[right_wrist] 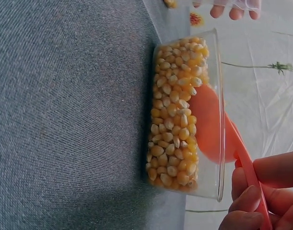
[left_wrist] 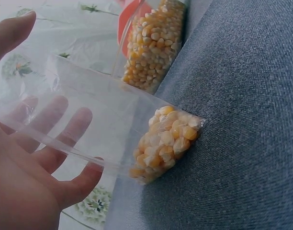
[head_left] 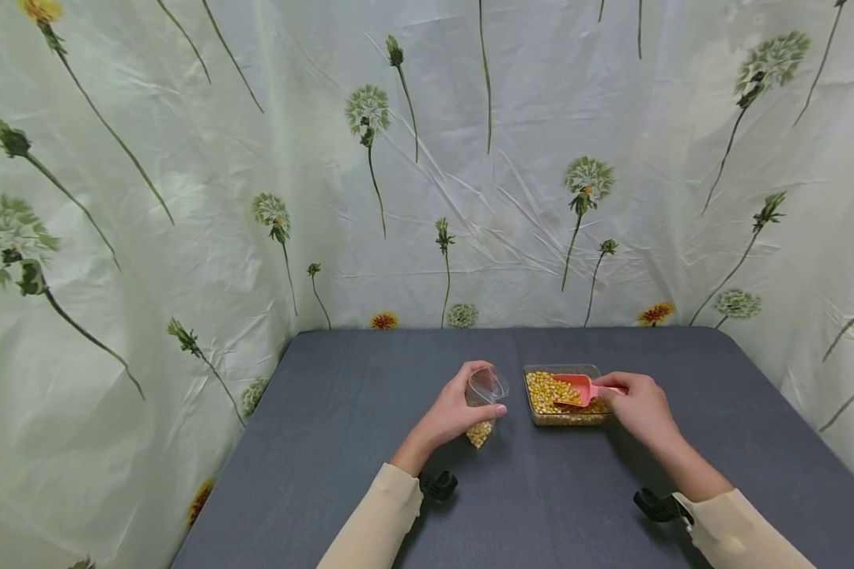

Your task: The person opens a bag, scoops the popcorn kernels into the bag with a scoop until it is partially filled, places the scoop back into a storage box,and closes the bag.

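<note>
My left hand point(head_left: 457, 407) holds a clear plastic bag point(left_wrist: 108, 115) upright, thumb and fingers round its sides, its mouth gaping at the top. Corn kernels point(left_wrist: 168, 139) fill the bottom of the bag, which is close over the table. To the right stands a clear rectangular container point(head_left: 568, 420) of yellow corn kernels point(right_wrist: 173, 124). My right hand point(head_left: 640, 407) pinches the handle of a pink scoop point(right_wrist: 211, 129) between thumb and fingers. The scoop's bowl dips into the kernels inside the container, its front edge partly hidden among them.
A dark grey cloth-covered table point(head_left: 341, 442) lies under everything. Behind it and at the sides hangs a pale curtain point(head_left: 427, 158) printed with dandelions. Black wrist straps point(head_left: 439, 485) show at both sleeves.
</note>
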The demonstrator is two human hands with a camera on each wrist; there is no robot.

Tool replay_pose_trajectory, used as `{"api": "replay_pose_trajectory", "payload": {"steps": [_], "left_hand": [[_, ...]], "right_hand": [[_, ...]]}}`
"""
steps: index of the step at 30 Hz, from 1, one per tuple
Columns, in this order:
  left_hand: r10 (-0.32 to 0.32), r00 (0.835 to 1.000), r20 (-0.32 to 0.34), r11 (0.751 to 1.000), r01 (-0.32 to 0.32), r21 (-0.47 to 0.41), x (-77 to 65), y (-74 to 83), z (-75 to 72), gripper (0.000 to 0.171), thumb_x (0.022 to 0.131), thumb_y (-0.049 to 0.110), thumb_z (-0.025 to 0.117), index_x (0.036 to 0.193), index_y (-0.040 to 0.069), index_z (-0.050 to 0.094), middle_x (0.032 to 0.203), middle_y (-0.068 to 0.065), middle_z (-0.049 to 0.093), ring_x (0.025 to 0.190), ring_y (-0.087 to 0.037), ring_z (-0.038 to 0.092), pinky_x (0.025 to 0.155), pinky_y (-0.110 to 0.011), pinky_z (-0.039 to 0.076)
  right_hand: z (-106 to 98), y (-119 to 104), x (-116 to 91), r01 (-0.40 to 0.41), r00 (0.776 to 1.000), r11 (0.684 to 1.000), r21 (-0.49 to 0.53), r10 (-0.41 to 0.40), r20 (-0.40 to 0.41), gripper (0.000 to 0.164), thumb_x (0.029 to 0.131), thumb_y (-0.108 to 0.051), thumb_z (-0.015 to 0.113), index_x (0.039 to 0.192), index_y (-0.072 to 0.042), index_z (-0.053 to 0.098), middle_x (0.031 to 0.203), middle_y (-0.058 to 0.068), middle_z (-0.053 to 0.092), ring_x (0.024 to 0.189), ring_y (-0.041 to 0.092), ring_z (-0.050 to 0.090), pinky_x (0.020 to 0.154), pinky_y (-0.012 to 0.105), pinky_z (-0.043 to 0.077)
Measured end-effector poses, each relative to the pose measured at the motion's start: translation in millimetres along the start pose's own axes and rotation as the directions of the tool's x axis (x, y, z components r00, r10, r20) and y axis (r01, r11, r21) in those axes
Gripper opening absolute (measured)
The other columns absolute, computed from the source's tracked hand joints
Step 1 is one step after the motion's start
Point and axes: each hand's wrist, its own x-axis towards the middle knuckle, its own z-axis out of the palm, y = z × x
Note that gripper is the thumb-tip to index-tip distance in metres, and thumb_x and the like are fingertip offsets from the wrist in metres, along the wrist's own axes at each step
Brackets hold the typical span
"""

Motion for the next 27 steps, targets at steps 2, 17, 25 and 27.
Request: {"api": "replay_pose_trajectory", "payload": {"steps": [2, 17, 25, 27], "left_hand": [[0.001, 1.000, 0.000, 1.000, -0.001, -0.002, 0.0, 0.1, -0.2, 0.060, 0.089, 0.041, 0.078, 0.138, 0.037, 0.044, 0.123, 0.012, 0.057, 0.109, -0.009, 0.057, 0.090, -0.041, 0.050], [0.037, 0.999, -0.001, 0.999, -0.037, 0.009, 0.5, -2.2, 0.0, 0.074, 0.090, 0.046, 0.076, 0.147, 0.015, 0.042, 0.125, 0.011, 0.056, 0.110, -0.010, 0.057, 0.096, -0.045, 0.046], [0.027, 1.000, 0.003, 1.000, -0.027, 0.007, -0.4, -1.8, -0.7, 0.073, 0.090, 0.045, 0.076, 0.147, 0.014, 0.041, 0.125, 0.009, 0.057, 0.109, -0.011, 0.058, 0.098, -0.044, 0.045], [0.023, 1.000, 0.004, 1.000, -0.023, 0.007, -0.5, -1.4, -1.0, 0.073, 0.090, 0.045, 0.076, 0.147, 0.015, 0.041, 0.125, 0.009, 0.056, 0.109, -0.011, 0.058, 0.098, -0.045, 0.045]], "right_hand": [[-0.7, 1.6, -1.0, -0.003, 1.000, 1.000, 0.012, 0.003, -0.004, 0.023, 0.099, -0.011, 0.059, 0.111, 0.001, 0.073, 0.102, 0.015, 0.070, 0.076, 0.024, 0.054, 0.061, 0.035, 0.044], [3.1, 9.1, -7.5, -0.103, 0.994, 0.971, 0.214, 0.105, 0.004, 0.028, 0.102, -0.017, 0.061, 0.117, 0.004, 0.071, 0.105, 0.016, 0.068, 0.086, 0.027, 0.057, 0.067, 0.032, 0.049], [3.0, 9.0, -9.7, -0.148, 0.988, 0.936, 0.321, 0.156, 0.002, 0.031, 0.102, -0.018, 0.061, 0.120, 0.006, 0.069, 0.090, 0.011, 0.065, 0.070, 0.017, 0.052, 0.059, 0.030, 0.046], [3.5, 8.7, -9.9, -0.166, 0.985, 0.924, 0.344, 0.175, 0.006, 0.031, 0.102, -0.017, 0.061, 0.121, 0.006, 0.068, 0.089, 0.010, 0.064, 0.070, 0.019, 0.053, 0.058, 0.031, 0.046]]}}
